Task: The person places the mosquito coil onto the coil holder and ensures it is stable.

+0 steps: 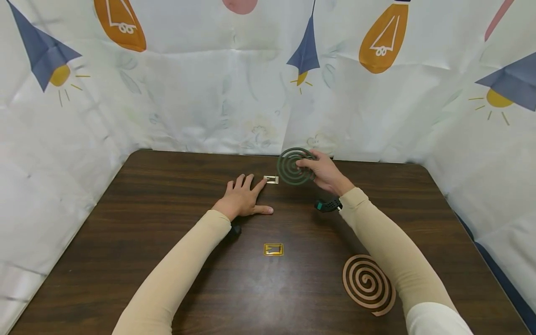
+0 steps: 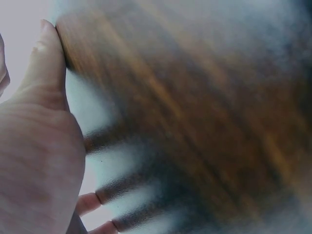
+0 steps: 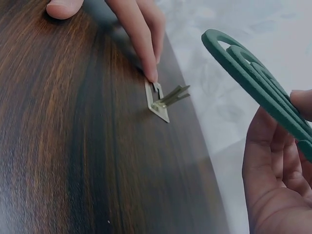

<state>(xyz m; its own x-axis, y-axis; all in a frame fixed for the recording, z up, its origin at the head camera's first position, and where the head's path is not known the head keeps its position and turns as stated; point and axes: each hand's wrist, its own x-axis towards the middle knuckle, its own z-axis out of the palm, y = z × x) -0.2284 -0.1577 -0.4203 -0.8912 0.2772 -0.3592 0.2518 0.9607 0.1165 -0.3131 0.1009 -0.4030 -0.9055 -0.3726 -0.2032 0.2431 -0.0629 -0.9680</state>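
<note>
My right hand [image 1: 328,174] pinches a green mosquito coil [image 3: 243,80] between thumb and fingers. The coil is held up off the table, tilted, near the back edge. To its left lies a silver-coloured metal coil stand [image 3: 170,99] with its prong bent upward. My left hand [image 1: 238,200] is spread on the table, its index fingertip on one end of that stand. Seen from the left wrist, the thumb [image 2: 46,63] stretches out along the wood, and the stand is out of that view.
A second, gold-coloured coil stand [image 1: 266,250] lies nearer the front on the dark wooden table [image 1: 167,195]. A brown mosquito coil [image 1: 380,311] lies flat at the front right, partly under my right forearm. Behind the table hangs a patterned white cloth [image 1: 188,93].
</note>
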